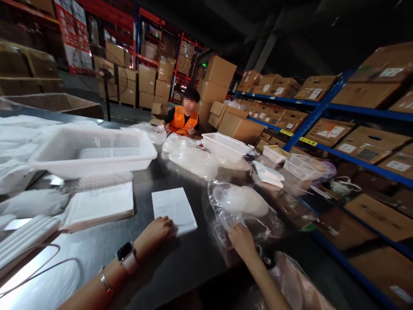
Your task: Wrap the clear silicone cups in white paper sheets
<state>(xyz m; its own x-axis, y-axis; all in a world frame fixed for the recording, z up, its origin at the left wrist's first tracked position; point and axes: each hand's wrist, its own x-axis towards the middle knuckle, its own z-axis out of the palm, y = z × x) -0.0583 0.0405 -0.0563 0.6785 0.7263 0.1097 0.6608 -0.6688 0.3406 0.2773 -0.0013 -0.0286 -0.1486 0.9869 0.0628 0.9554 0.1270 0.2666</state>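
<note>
My left hand point(158, 234) is at the near-left edge of a white paper packet point(174, 206) lying on the dark metal table point(145, 262). Its fingers are curled together on that edge, and the thumb is hidden. To the right, my right hand point(241, 241) is closed on the near side of a clear plastic bag point(264, 230). Inside the bag show rounded, whitish, translucent pieces point(240, 199), whose kind I cannot make out. The bag lies loosely crumpled close to the table's right edge.
A large white plastic basket point(97, 159) and a stack of white packets point(100, 204) stand left. Bagged whitish pieces point(193, 159) and another basket point(226, 144) lie farther back. A co-worker in an orange vest point(180, 120) sits opposite. Box-filled blue shelving point(309, 116) lines the right.
</note>
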